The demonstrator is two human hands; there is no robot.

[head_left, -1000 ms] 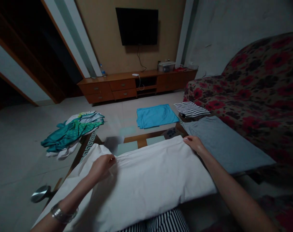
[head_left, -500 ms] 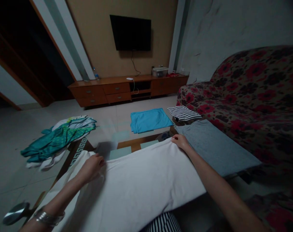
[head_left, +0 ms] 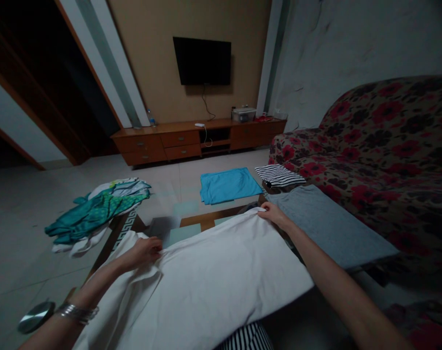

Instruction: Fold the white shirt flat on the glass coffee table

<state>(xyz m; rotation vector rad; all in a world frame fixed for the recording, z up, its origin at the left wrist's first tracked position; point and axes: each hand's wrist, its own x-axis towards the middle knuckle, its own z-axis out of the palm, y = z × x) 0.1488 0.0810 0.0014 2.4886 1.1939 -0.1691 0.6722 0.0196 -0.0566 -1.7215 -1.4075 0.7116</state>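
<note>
A white garment (head_left: 221, 277) lies spread over the near part of the coffee table, its exact kind not shown. At its far right corner my right hand (head_left: 275, 215) pinches the edge between thumb and fingers. My left hand (head_left: 146, 250), a silver bangle on its wrist, is closed on the far edge further left, where the cloth bunches into a loose fold. Right of the white garment, a flat grey garment (head_left: 330, 226) lies near my right forearm. Past the far edge are a flat blue garment (head_left: 231, 184) and a folded black-and-white striped garment (head_left: 280, 175).
A loose heap of green and white clothes (head_left: 100, 209) lies at the table's left end. The flowered sofa (head_left: 388, 121) runs along the right. A round metal disc (head_left: 36, 317) is at lower left. Beyond the floor stand a wooden TV cabinet (head_left: 180, 139) and a wall television (head_left: 203, 61).
The view has tilted up slightly, so everything sits lower in the picture. Under my left hand the white cloth's loose fold has shifted; both hands keep their hold on the edge.
</note>
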